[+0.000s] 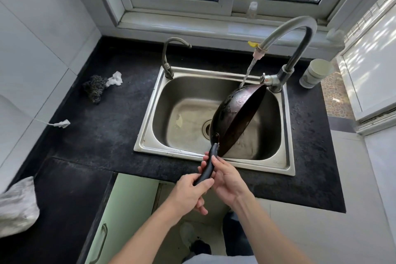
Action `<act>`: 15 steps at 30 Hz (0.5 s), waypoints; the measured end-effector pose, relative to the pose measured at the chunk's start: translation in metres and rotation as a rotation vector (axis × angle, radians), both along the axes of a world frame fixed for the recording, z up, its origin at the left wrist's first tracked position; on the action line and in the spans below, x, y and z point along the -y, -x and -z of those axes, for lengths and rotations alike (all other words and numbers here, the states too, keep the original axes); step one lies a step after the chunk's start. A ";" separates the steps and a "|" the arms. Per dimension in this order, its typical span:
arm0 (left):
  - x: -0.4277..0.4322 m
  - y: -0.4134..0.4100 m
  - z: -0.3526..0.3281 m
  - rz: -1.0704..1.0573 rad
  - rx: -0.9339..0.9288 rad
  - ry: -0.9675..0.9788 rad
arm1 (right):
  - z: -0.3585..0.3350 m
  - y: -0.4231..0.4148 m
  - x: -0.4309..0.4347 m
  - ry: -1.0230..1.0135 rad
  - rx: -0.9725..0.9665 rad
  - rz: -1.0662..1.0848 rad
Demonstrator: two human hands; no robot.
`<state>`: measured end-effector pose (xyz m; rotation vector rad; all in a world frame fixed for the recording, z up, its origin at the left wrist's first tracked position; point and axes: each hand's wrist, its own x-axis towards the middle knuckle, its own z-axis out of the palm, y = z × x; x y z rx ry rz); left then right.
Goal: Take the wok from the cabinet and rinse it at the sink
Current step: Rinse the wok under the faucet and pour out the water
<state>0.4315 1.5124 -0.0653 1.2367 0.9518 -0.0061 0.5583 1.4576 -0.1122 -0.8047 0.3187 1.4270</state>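
The dark wok (237, 115) is tilted on its side over the steel sink (150, 141), its inside facing right. Water streams from the tall faucet (300, 34) onto the wok's upper rim. The black handle runs down toward me. My left hand (188, 193) grips the handle's lower end. My right hand (227, 176) wraps the handle higher up, just below the sink's front edge. The wok's outer bottom shows wet patches.
A second, smaller tap (169, 58) stands at the sink's back left. A steel scourer (95, 88) and a white rag lie on the black counter at left. A white cup (316, 73) stands at right. A green cabinet door (120, 216) hangs open below.
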 end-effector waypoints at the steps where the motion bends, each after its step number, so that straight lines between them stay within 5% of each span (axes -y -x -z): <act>1: -0.002 -0.002 -0.005 0.005 -0.008 -0.006 | -0.003 -0.001 -0.001 -0.010 0.003 0.001; 15: -0.042 0.006 -0.042 0.022 -0.068 0.000 | -0.037 0.005 -0.028 -0.019 0.049 -0.023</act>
